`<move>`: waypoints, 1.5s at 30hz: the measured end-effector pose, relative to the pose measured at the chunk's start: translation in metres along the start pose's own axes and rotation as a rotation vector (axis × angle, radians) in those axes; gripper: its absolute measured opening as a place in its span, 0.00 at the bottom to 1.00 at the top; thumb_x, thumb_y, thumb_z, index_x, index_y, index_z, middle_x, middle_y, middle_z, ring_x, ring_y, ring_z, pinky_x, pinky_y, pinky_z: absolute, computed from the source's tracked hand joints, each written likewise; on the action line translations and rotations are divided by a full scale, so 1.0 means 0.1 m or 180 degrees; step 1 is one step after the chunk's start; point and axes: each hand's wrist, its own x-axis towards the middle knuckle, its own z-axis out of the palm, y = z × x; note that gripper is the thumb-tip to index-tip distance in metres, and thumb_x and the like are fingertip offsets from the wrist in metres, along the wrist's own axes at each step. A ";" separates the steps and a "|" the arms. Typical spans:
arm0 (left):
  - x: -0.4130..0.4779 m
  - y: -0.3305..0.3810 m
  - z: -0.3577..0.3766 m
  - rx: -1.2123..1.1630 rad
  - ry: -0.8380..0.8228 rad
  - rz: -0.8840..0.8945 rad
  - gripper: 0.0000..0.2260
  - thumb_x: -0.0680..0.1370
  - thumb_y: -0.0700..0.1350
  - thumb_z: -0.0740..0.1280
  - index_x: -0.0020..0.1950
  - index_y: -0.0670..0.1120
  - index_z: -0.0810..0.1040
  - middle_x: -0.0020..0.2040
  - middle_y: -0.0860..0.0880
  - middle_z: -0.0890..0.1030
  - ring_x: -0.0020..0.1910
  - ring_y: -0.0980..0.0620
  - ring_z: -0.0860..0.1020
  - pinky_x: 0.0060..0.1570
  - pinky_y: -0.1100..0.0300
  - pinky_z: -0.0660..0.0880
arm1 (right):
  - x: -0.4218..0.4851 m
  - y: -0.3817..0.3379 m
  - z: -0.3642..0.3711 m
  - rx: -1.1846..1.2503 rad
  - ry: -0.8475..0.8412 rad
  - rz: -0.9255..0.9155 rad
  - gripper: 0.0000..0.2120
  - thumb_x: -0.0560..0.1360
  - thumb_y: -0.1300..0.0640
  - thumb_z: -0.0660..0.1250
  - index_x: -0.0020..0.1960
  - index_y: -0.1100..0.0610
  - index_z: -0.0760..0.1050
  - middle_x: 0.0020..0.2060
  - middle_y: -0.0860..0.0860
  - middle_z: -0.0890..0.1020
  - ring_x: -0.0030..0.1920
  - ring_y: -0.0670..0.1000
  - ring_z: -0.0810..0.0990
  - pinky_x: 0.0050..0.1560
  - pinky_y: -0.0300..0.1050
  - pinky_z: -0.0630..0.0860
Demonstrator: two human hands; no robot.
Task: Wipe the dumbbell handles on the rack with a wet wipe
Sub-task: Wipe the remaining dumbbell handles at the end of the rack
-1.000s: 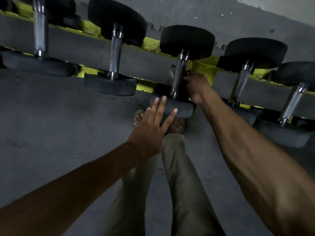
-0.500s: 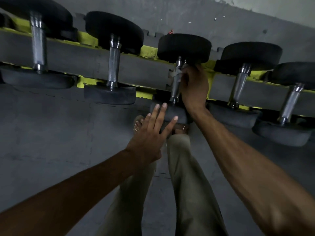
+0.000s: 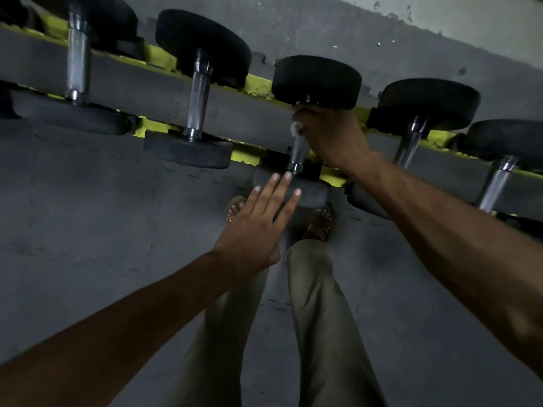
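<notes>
While the right grip [image 3: 332, 136] curls round a white wet wipe [image 3: 296, 130] (only a scrap shows), it clamps the wipe against the upper end of the handle [image 3: 298, 151] of the middle dumbbell [image 3: 316, 80]. Bare steel runs below that grip to the near head [image 3: 313, 193]. Fingers straight and spread, the left grip [image 3: 255, 227] hovers at this head; I cannot tell whether it touches. Other dumbbells [image 3: 199, 98] lie on the rack [image 3: 141, 92] either side.
</notes>
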 end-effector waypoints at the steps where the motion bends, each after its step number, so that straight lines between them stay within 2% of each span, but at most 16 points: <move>1: 0.01 0.04 0.00 0.0044 0.0026 -0.0041 0.50 0.77 0.55 0.66 0.84 0.39 0.36 0.82 0.33 0.32 0.83 0.34 0.37 0.81 0.38 0.51 | -0.02 -0.09 -0.03 0.0107 -0.0329 -0.0064 0.08 0.78 0.57 0.62 0.52 0.51 0.80 0.58 0.50 0.83 0.53 0.58 0.83 0.42 0.49 0.78; 4: 0.03 0.16 -0.02 0.0098 -0.0004 -0.0178 0.47 0.80 0.55 0.63 0.83 0.37 0.34 0.80 0.31 0.30 0.82 0.32 0.35 0.81 0.38 0.49 | 0.03 -0.42 -0.11 0.0115 -0.1624 -0.0620 0.10 0.80 0.51 0.60 0.52 0.49 0.80 0.54 0.54 0.83 0.54 0.59 0.82 0.42 0.47 0.73; 7: 0.03 0.21 0.01 0.0234 0.0002 -0.0311 0.49 0.79 0.58 0.63 0.82 0.36 0.32 0.79 0.30 0.29 0.82 0.31 0.35 0.81 0.38 0.50 | 0.35 -0.48 -0.25 -0.0515 -0.2025 -0.0413 0.14 0.81 0.46 0.64 0.60 0.52 0.79 0.60 0.56 0.81 0.60 0.60 0.80 0.51 0.52 0.73; 9: 0.04 0.22 0.03 0.0336 -0.0007 -0.0361 0.51 0.79 0.59 0.63 0.82 0.36 0.32 0.79 0.29 0.29 0.82 0.30 0.36 0.81 0.38 0.51 | 0.47 -0.58 -0.27 -0.0606 -0.2194 -0.0180 0.13 0.80 0.51 0.65 0.62 0.56 0.78 0.61 0.56 0.80 0.60 0.60 0.80 0.53 0.52 0.74; 13: 0.05 0.25 0.03 0.0389 0.0002 -0.0450 0.52 0.78 0.60 0.64 0.82 0.35 0.32 0.80 0.29 0.31 0.82 0.30 0.37 0.81 0.38 0.50 | 0.44 -0.76 -0.30 0.0094 -0.2777 0.0148 0.10 0.81 0.58 0.60 0.47 0.60 0.78 0.37 0.52 0.79 0.33 0.53 0.80 0.31 0.45 0.76; 15: 0.04 0.27 0.03 0.0382 0.0031 -0.0489 0.51 0.79 0.59 0.64 0.81 0.35 0.31 0.79 0.29 0.30 0.82 0.30 0.36 0.81 0.38 0.50 | 0.42 -0.60 -0.36 0.0597 -0.2947 0.0144 0.13 0.80 0.58 0.59 0.45 0.61 0.80 0.34 0.55 0.82 0.29 0.56 0.83 0.32 0.51 0.83; 19: 0.04 0.27 0.06 0.0402 0.0086 -0.0541 0.52 0.79 0.60 0.64 0.81 0.35 0.30 0.79 0.29 0.29 0.82 0.30 0.37 0.81 0.38 0.51 | 0.29 -0.17 -0.35 0.0284 -0.2325 -0.1003 0.12 0.81 0.47 0.61 0.51 0.49 0.82 0.48 0.48 0.85 0.47 0.53 0.84 0.48 0.54 0.82; 21: 0.04 0.27 0.07 0.0408 0.0121 -0.0545 0.52 0.78 0.59 0.64 0.81 0.35 0.30 0.79 0.29 0.30 0.82 0.30 0.37 0.81 0.38 0.51 | 0.19 0.06 -0.32 0.0226 -0.1575 -0.0994 0.19 0.83 0.42 0.54 0.56 0.48 0.81 0.55 0.47 0.84 0.55 0.55 0.83 0.54 0.54 0.80; 23: 0.05 0.28 0.08 0.0383 0.0139 -0.0570 0.50 0.78 0.57 0.63 0.81 0.34 0.30 0.79 0.29 0.30 0.82 0.29 0.37 0.81 0.38 0.52 | 0.06 0.22 -0.19 0.0258 -0.0452 -0.0902 0.18 0.82 0.53 0.54 0.61 0.53 0.81 0.61 0.52 0.83 0.58 0.59 0.83 0.54 0.56 0.82; 24: 0.05 0.29 0.08 0.0376 0.0137 -0.0586 0.50 0.78 0.57 0.62 0.81 0.34 0.30 0.79 0.29 0.30 0.82 0.29 0.37 0.81 0.38 0.52 | -0.04 0.21 -0.09 0.0275 -0.0223 -0.0918 0.18 0.81 0.56 0.55 0.62 0.55 0.81 0.62 0.53 0.83 0.57 0.59 0.84 0.51 0.55 0.82; 27: 0.07 0.32 0.04 0.0399 0.0052 -0.0613 0.51 0.78 0.59 0.62 0.81 0.34 0.30 0.79 0.28 0.30 0.82 0.29 0.37 0.80 0.38 0.52 | -0.21 -0.01 0.09 0.0165 -0.0600 -0.1460 0.16 0.79 0.57 0.56 0.59 0.53 0.79 0.58 0.51 0.82 0.52 0.57 0.83 0.36 0.46 0.74; 30: 0.07 0.34 0.01 0.0475 0.0026 -0.0635 0.47 0.81 0.57 0.58 0.81 0.34 0.30 0.79 0.28 0.30 0.82 0.28 0.37 0.80 0.38 0.53 | -0.15 -0.04 0.04 0.0000 -0.0771 -0.1583 0.08 0.77 0.59 0.64 0.54 0.57 0.77 0.54 0.54 0.75 0.50 0.57 0.79 0.32 0.45 0.63; 35: 0.10 0.38 -0.01 0.0495 -0.0001 -0.0748 0.43 0.84 0.56 0.55 0.80 0.33 0.30 0.78 0.26 0.30 0.81 0.27 0.38 0.79 0.38 0.56 | -0.33 -0.13 0.05 0.0672 -0.0621 -0.0844 0.06 0.74 0.59 0.66 0.51 0.57 0.76 0.48 0.57 0.79 0.41 0.62 0.80 0.32 0.47 0.65; 40: 0.11 0.43 -0.01 0.0494 0.0035 -0.0774 0.41 0.82 0.56 0.50 0.80 0.32 0.31 0.79 0.26 0.32 0.81 0.26 0.40 0.79 0.37 0.57 | -0.48 -0.10 0.19 0.1497 -0.0881 0.0880 0.06 0.74 0.53 0.66 0.48 0.54 0.78 0.45 0.57 0.84 0.47 0.62 0.82 0.42 0.51 0.76; 43: 0.12 0.41 0.06 0.0633 0.0167 -0.0721 0.35 0.84 0.50 0.46 0.81 0.32 0.34 0.80 0.25 0.36 0.81 0.25 0.44 0.78 0.37 0.60 | -0.37 -0.19 0.29 0.2731 -0.0916 0.2051 0.04 0.74 0.63 0.69 0.46 0.57 0.81 0.41 0.55 0.84 0.42 0.54 0.82 0.42 0.46 0.77; 45: 0.11 0.39 0.10 0.0657 0.0142 -0.0631 0.32 0.84 0.47 0.42 0.81 0.32 0.35 0.80 0.25 0.37 0.81 0.25 0.45 0.77 0.37 0.60 | -0.22 -0.20 0.38 0.4009 -0.0837 0.2888 0.11 0.71 0.72 0.65 0.49 0.62 0.82 0.40 0.59 0.85 0.38 0.55 0.83 0.39 0.47 0.80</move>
